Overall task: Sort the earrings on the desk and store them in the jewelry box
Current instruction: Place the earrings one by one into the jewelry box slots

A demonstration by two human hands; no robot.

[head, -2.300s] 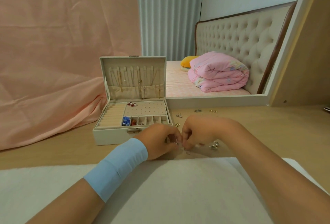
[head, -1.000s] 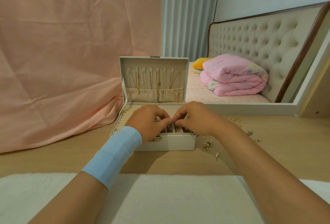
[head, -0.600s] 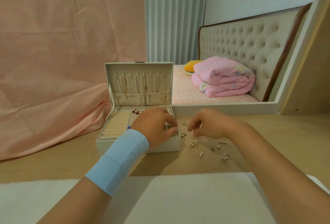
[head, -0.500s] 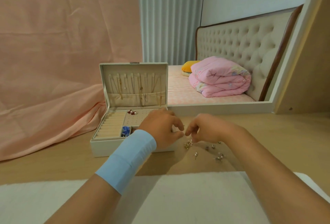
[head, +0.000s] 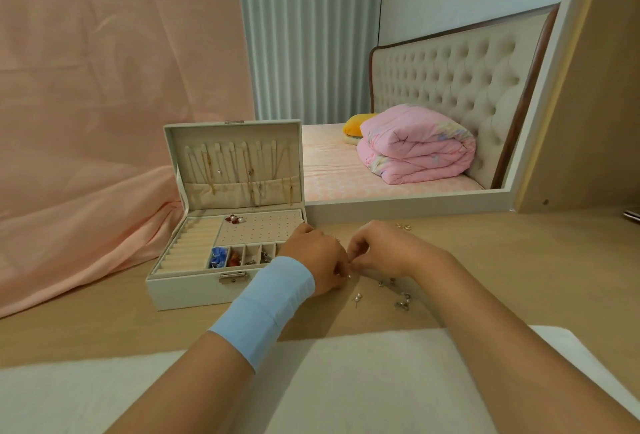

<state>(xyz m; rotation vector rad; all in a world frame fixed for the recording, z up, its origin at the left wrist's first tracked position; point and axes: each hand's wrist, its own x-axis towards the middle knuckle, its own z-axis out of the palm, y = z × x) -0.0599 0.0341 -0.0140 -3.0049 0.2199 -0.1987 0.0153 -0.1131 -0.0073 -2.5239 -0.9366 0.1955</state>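
Both hands, the left hand [head: 313,257] and right hand [head: 381,250], are now back from the box [head: 194,290], pinching another earring [head: 347,274] together above the tabletop [head: 519,260].

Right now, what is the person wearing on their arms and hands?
The left arm has a wide, smooth light-blue band wrapped around the wrist. Faint lines cross it, as if it were wound in layers. The right arm has nothing on it. Both forearms are bare, with no sleeves in view, and the left hand and right hand wear no gloves. I can't see any rings or watch.
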